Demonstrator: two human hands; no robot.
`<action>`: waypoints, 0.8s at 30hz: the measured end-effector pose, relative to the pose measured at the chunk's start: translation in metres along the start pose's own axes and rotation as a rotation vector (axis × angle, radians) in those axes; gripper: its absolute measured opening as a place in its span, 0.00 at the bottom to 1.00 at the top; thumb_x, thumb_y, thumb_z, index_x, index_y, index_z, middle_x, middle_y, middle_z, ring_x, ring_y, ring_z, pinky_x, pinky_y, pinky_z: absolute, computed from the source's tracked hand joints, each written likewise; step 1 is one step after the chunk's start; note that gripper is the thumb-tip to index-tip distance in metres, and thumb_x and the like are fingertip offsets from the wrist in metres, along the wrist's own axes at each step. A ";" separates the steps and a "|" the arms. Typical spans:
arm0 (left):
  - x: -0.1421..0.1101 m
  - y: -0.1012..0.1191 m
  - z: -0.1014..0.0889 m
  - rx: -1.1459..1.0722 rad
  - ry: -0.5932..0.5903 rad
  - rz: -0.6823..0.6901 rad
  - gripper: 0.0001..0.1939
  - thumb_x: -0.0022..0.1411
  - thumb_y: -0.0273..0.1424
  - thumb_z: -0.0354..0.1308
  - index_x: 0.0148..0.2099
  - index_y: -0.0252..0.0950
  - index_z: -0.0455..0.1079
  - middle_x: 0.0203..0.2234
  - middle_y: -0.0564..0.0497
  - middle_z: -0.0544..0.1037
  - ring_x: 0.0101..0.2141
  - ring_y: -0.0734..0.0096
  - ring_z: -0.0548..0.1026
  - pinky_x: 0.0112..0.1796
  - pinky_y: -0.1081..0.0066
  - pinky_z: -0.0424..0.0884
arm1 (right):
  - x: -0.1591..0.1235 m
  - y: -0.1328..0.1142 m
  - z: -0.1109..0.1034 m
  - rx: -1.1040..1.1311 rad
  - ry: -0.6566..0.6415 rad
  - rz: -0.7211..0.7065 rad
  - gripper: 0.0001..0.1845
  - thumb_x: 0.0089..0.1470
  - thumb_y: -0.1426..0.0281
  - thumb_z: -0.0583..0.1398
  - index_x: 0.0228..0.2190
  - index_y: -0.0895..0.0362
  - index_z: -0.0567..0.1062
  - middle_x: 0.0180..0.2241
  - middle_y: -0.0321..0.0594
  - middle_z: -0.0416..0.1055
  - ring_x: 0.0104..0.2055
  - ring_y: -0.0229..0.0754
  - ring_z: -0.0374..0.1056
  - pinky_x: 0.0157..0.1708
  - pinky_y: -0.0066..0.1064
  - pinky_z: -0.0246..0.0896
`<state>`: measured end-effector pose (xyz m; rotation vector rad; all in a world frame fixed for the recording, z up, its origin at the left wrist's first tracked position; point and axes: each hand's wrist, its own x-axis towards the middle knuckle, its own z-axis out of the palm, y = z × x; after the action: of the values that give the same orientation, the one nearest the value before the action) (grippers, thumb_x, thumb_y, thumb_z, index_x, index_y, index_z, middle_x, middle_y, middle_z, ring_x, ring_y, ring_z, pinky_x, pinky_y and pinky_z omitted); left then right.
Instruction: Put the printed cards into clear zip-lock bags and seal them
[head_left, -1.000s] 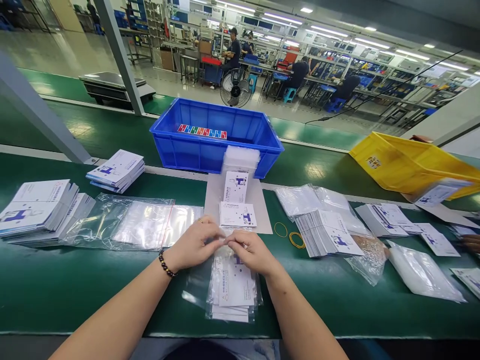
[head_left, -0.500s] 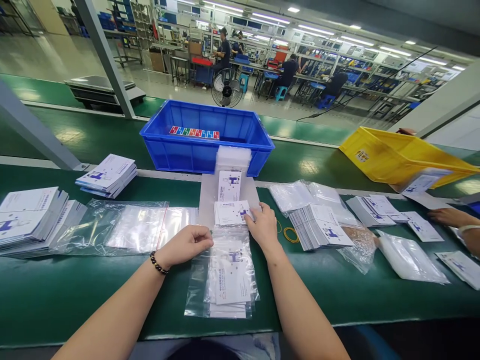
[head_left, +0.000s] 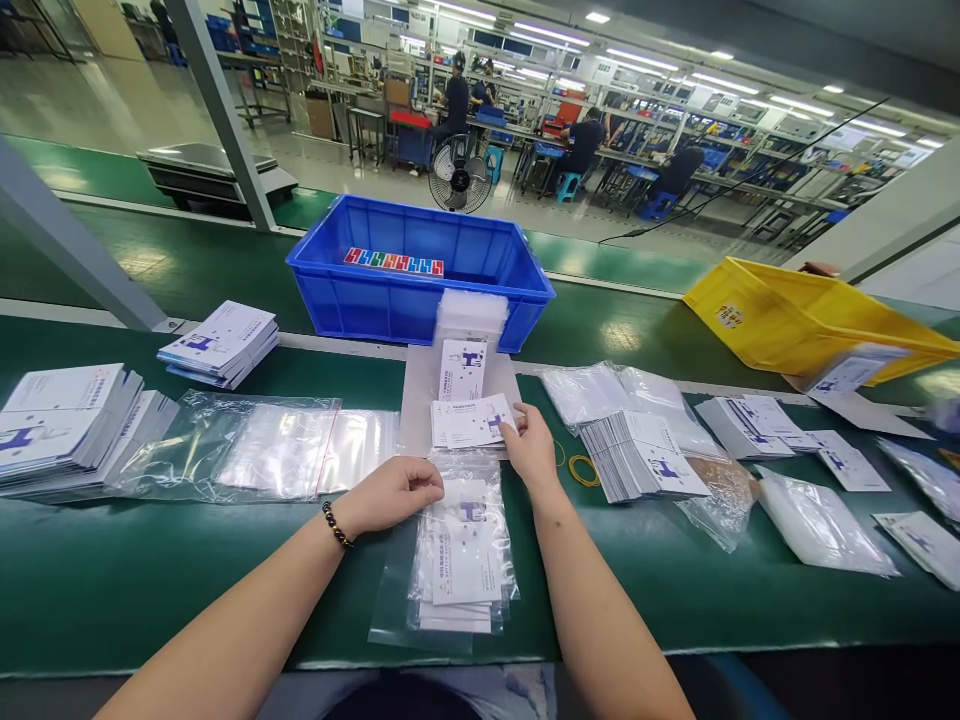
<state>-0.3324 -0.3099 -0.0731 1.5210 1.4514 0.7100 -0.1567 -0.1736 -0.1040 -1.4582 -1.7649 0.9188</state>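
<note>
My left hand (head_left: 397,492) is closed in a pinch at the top of a clear plastic bag (head_left: 394,600), which spreads beside and under the bagged leaflets (head_left: 465,550) in front of me. My right hand (head_left: 534,445) grips the right end of a white printed leaflet (head_left: 466,420), thumb on top, its fingers partly hidden behind. That leaflet lies crosswise, slightly tilted, above the bagged ones. Beyond it, another leaflet (head_left: 462,370) stands lengthwise on a grey-white board (head_left: 417,400), below a stack of clear bags (head_left: 471,318).
A blue bin (head_left: 420,318) stands behind the board, a yellow bin (head_left: 817,320) at the right. Leaflet stacks (head_left: 52,420) and flat clear bags (head_left: 277,450) lie at the left. To the right are yellow rubber bands (head_left: 583,470), a fanned leaflet stack (head_left: 645,455) and a white bag pack (head_left: 825,520).
My left hand has moved right, drawing the clear bag's top with it. The leaflet under my right hand has turned slightly, its right end higher. The co-worker's hand at the right has left view.
</note>
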 end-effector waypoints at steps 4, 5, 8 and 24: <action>0.000 0.000 -0.001 -0.011 -0.002 0.021 0.09 0.53 0.32 0.49 0.26 0.34 0.67 0.23 0.53 0.69 0.26 0.73 0.66 0.28 0.75 0.61 | -0.004 -0.011 -0.005 0.548 0.080 0.031 0.18 0.42 0.66 0.57 0.38 0.56 0.62 0.26 0.34 0.63 0.27 0.37 0.63 0.22 0.28 0.60; -0.001 0.001 -0.001 -0.021 -0.002 0.024 0.09 0.53 0.31 0.49 0.26 0.34 0.67 0.23 0.53 0.69 0.26 0.73 0.67 0.29 0.75 0.62 | -0.007 -0.014 -0.007 0.628 0.062 0.042 0.18 0.41 0.66 0.58 0.37 0.56 0.62 0.27 0.34 0.63 0.27 0.36 0.63 0.21 0.27 0.60; -0.001 0.001 -0.003 -0.082 0.021 0.028 0.08 0.53 0.31 0.51 0.26 0.34 0.68 0.25 0.53 0.70 0.28 0.73 0.67 0.30 0.75 0.62 | -0.016 -0.022 -0.011 0.668 -0.079 0.059 0.15 0.39 0.65 0.61 0.32 0.57 0.67 0.26 0.34 0.64 0.23 0.34 0.62 0.19 0.26 0.59; 0.004 0.002 0.009 -0.630 0.265 -0.121 0.16 0.45 0.34 0.61 0.38 0.34 0.66 0.31 0.51 0.71 0.25 0.77 0.69 0.29 0.72 0.67 | -0.040 -0.035 -0.010 0.373 -0.864 -0.149 0.05 0.45 0.69 0.59 0.27 0.58 0.73 0.26 0.35 0.66 0.29 0.34 0.62 0.32 0.29 0.58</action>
<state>-0.3229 -0.3083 -0.0763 0.8713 1.3182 1.1923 -0.1602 -0.2164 -0.0715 -0.6982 -2.0656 1.8553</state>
